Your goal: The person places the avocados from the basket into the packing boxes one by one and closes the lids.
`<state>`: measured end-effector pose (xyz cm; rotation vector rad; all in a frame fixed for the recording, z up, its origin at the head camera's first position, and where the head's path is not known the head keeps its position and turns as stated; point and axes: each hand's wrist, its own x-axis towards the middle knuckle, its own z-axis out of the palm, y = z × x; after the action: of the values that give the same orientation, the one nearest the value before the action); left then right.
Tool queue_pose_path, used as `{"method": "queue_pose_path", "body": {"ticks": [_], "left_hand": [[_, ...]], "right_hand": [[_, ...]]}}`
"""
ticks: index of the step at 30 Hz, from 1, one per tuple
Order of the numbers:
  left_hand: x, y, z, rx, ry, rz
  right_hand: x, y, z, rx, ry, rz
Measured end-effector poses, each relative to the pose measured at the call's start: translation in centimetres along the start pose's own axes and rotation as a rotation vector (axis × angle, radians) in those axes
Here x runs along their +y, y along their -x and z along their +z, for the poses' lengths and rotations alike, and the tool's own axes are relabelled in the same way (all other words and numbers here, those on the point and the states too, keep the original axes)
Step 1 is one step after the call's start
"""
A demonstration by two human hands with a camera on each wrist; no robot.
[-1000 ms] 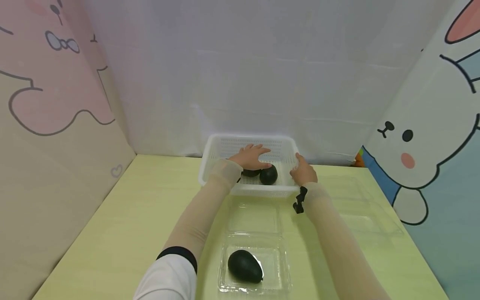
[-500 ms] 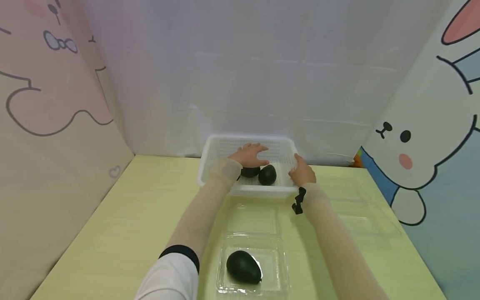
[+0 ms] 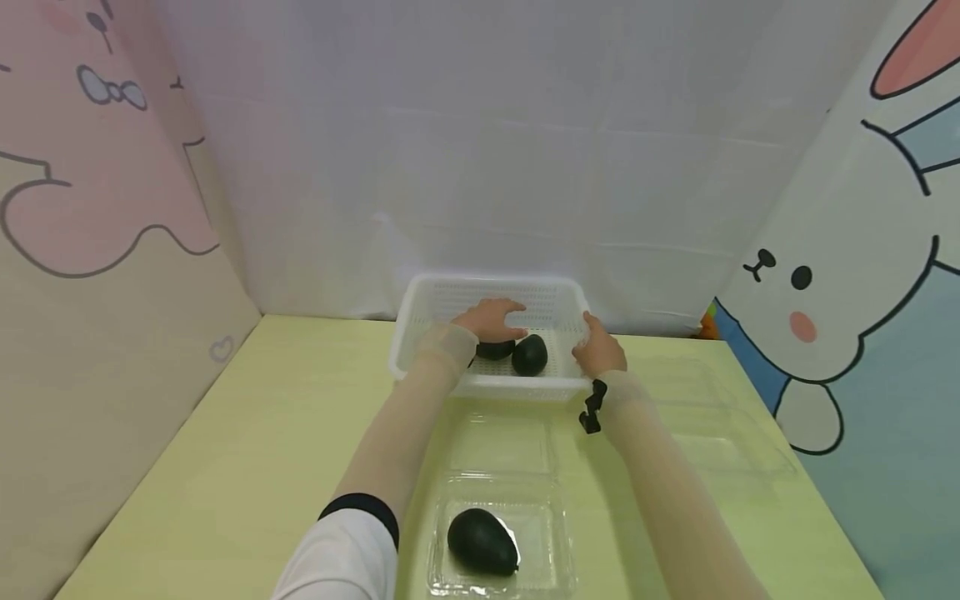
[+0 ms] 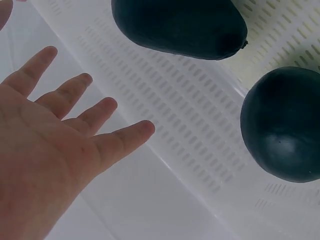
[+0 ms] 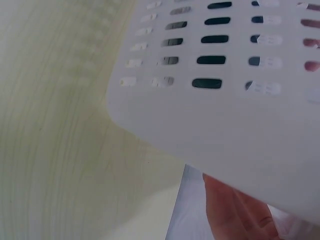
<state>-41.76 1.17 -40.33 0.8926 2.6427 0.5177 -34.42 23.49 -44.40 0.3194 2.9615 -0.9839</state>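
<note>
My left hand (image 3: 491, 320) hovers over the white basket (image 3: 427, 293) at the back of the table, fingers spread and apart from the fruit in the left wrist view. Inside lie two dark green avocados: the left avocado (image 4: 177, 25) is partly covered by the hand in the head view, and the right avocado (image 4: 282, 125) sits beside it. My right hand (image 3: 600, 346) grips the basket's right end at the rim; the basket wall hides part of it in the right wrist view. Nearer me, a third avocado (image 3: 482, 542) lies in an open clear plastic clamshell box (image 3: 543, 533).
The clamshell's lid (image 3: 501, 442) lies flat towards the basket. Another faint clear plastic container (image 3: 708, 417) is on the right of the yellow table (image 3: 247, 467). A white sheet (image 3: 480, 167) hangs directly behind the basket, with printed cloths at both sides.
The head view has shifted slightly, so everything sits a little lower and further left. Both hands stay about where they were at the basket.
</note>
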Motion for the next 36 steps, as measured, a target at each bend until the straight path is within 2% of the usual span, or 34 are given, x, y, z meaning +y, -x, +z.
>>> {"method": "queue_pose_path", "body": {"ticks": [5,13,27,32,36], "left_hand": [[-0.6,-0.1,0.3,-0.018,0.019,-0.023],[-0.7,0.5,0.1,-0.069,0.028,-0.066],[-2.3,-1.7,1.8,-0.131,-0.017,-0.123],[-2.8,-1.8,2.3,-0.129,-0.037,-0.159],[-2.8,-1.8,2.5,-0.136,-0.059,-0.158]], "right_hand": [[0.0,0.0,0.2,-0.001,0.005,-0.003],[0.0,-0.4,0.2,-0.011,0.012,-0.003],[0.3,-0.5,0.2,-0.005,0.008,0.005],[0.2,-0.5,0.2,-0.003,0.006,0.001],[0.3,-0.6,0.3,-0.006,0.008,-0.005]]}}
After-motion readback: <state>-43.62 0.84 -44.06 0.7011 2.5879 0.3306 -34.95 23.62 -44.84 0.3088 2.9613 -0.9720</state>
